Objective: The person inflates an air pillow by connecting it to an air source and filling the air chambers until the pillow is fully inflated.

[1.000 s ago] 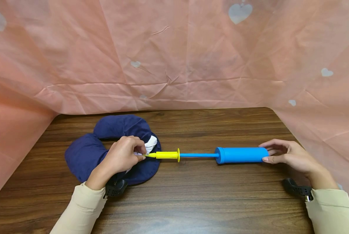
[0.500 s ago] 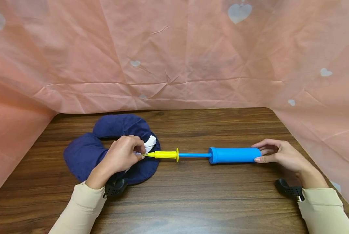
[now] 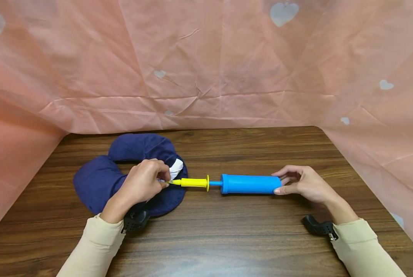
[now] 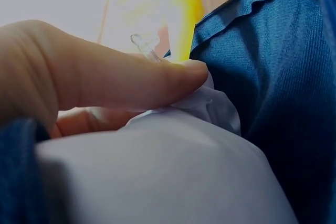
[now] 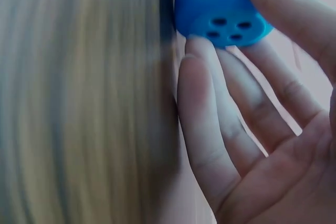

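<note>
Both hands busy — left hand (image 3: 142, 184) pinches valve, right hand (image 3: 305, 184) pushes pump (image 3: 249, 184).

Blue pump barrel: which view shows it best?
Head view: the whole blue pump barrel lies on the table, right hand at its end. Right wrist shows only its holed end cap against the fingers. Left wrist doesn't show it.
</note>
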